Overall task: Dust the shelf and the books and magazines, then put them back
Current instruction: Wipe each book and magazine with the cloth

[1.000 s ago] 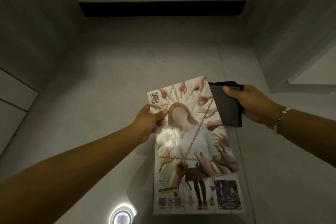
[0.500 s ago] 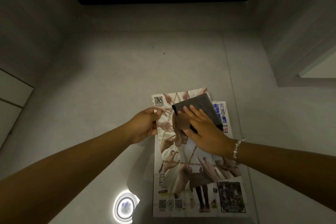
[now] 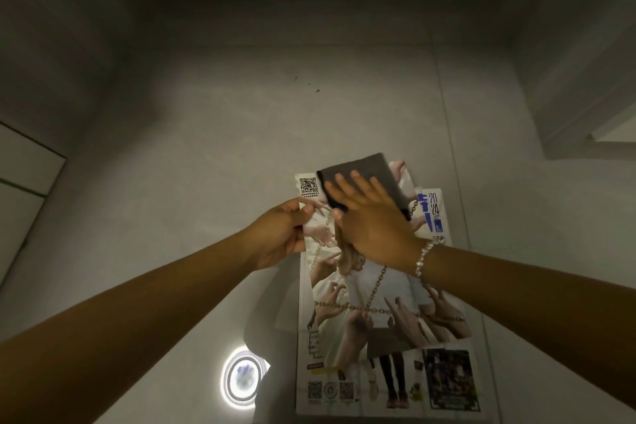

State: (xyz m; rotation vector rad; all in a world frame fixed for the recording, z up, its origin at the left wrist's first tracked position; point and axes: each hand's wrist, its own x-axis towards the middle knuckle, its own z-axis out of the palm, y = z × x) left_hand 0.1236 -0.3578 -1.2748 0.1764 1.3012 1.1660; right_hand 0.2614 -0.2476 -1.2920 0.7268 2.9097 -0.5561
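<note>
Magazine [image 3: 375, 289] is being held over the pale floor [image 3: 206, 148], above a second magazine [image 3: 430, 210] lying beneath it. The left hand [image 3: 278, 237] is pinching the left edge near the top corner; the right hand [image 3: 368, 217], fingers straight, is pressing a dark cloth [image 3: 361, 172] flat on the upper cover. Sound practice, in the inspector's judgement: light even strokes running top to bottom, the pinching hand bracing the sheet against buckling, dust being carried off the lower edge.
</note>
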